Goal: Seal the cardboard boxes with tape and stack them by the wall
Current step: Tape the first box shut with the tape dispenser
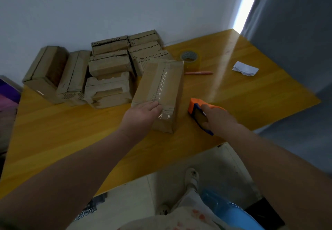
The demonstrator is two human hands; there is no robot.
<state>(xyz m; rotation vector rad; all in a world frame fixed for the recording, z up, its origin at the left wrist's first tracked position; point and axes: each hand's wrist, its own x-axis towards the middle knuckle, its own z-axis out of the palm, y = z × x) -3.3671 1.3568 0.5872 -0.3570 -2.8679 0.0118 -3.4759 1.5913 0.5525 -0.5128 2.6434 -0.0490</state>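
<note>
Box [161, 86] sits mid-desk [251, 95] with clear tape down its top seam. Left grip [143, 113] lies flat on the near end, fingers straight, pressing the tape. Right grip [219, 118] is wrapped round the orange dispenser [195, 106], just right of the box. More boxes [109, 71] are piled against the wall [89, 5], with a tape roll [189, 58] nearby.

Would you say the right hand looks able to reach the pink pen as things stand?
Probably yes: bare table lies between the right hand and the pink pen, though its fingers grip the tape dispenser.
</note>
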